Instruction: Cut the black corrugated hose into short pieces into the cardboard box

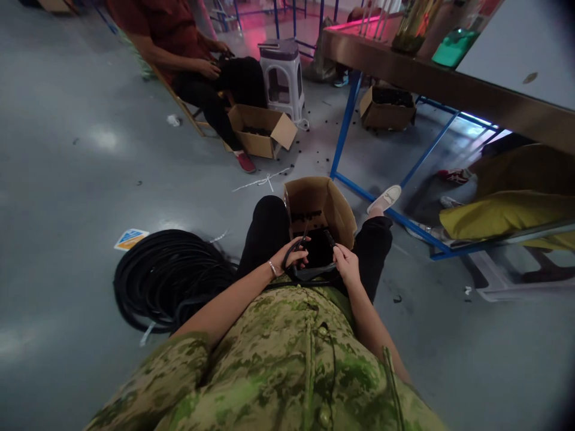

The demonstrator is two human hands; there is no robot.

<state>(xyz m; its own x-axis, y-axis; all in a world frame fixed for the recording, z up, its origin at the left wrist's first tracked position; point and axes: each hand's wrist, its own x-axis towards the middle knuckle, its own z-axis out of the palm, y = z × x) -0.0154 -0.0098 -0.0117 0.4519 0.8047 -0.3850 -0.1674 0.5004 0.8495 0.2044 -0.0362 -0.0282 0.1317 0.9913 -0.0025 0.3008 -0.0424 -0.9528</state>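
My left hand (293, 255) is closed around what look like black-handled scissors (306, 230), a thin blade pointing up and away from me. Facing it, my right hand (346, 264) pinches the end of a black strip (330, 239) between thumb and fingers. Both hands are over an open cardboard box (342, 209) between my knees, the two apart from each other. Small black pieces lie in the box, whose inside is dark near me. A length of black tubing (309, 282) runs across my lap under the hands.
A large coil of black tubing (166, 281) lies on the floor at my left. Ahead, a seated person (166, 54) works beside another cardboard box (256, 143) and a plastic stool (282, 78). A blue-legged table (431, 78) stands at right, with a box (389, 117) beneath.
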